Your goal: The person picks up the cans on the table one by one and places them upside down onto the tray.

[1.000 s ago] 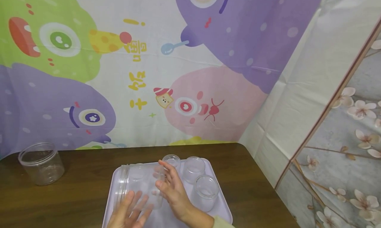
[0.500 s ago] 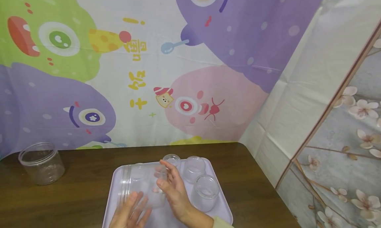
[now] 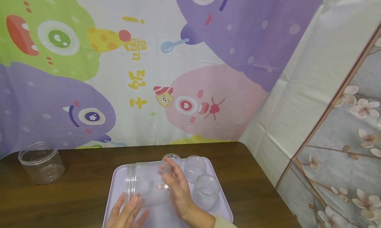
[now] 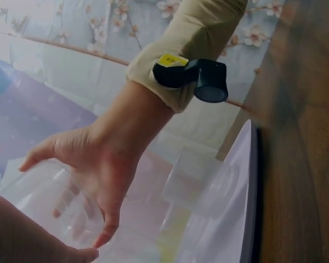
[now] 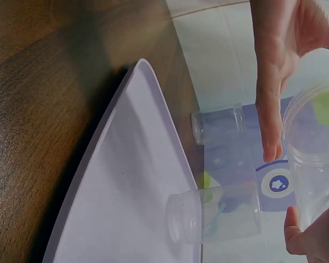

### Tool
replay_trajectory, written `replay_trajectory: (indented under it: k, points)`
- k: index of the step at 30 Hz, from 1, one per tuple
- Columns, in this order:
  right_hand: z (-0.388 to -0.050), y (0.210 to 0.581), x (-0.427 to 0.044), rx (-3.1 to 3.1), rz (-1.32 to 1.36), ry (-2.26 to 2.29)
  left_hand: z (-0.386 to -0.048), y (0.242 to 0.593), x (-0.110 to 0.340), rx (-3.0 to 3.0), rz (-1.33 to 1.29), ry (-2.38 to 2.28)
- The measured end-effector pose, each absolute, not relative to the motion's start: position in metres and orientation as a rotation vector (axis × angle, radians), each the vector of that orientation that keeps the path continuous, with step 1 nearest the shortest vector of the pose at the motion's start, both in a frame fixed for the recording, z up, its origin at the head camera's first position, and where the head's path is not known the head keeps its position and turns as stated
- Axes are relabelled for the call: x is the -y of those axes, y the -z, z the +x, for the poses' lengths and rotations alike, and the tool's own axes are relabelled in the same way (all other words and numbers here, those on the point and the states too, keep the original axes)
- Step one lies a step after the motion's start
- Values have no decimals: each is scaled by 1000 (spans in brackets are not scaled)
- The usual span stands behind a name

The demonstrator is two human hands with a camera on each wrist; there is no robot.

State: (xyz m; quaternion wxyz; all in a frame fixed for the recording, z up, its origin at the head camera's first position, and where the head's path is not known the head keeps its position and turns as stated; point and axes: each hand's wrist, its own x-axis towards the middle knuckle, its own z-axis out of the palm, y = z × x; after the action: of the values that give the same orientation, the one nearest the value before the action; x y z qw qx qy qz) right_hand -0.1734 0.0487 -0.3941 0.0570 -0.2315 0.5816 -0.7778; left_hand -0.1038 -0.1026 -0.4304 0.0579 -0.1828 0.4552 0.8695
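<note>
A clear plastic jar (image 3: 148, 190) lies on its side above the tray, its ringed mouth facing left. My right hand (image 3: 180, 191) holds it by the base end, the fingers spread round that end with the thumb on the near side. At the mouth end is my left hand (image 3: 126, 211), its fingers fairly straight beside the rim. In the right wrist view the left hand (image 5: 277, 71) has its fingers extended next to the jar's rim (image 5: 296, 118); whether they touch it I cannot tell. The left wrist view shows the right hand (image 4: 101, 164) around the jar (image 4: 44, 192).
Beneath the hands is a pale purple tray (image 3: 226, 214) on a dark wood table (image 3: 83, 188). A clear jar (image 3: 205, 195), another jar (image 3: 194, 168) and a small one (image 3: 172, 159) stand on its right side. A large open jar (image 3: 43, 165) stands far left.
The jar and my right hand have shifted slightly right. My left hand has gone from reaching over the jar's side to beside its rim, its fingers spreading left.
</note>
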Motion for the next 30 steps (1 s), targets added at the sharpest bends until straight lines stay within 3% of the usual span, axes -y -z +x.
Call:
replay_trajectory:
  k: [10,21,30]
  points:
    - [-177,393,-55,-1856,-673,2360,-108,441,120,-1270,-641,-2750]
    - [-180,395,-67,-1926,-649,2356,-118,465,170,-1234,-752,-2715]
    - [-182,394,-77,-1992,-625,2322,-114,432,207,-1268,-945,-2771]
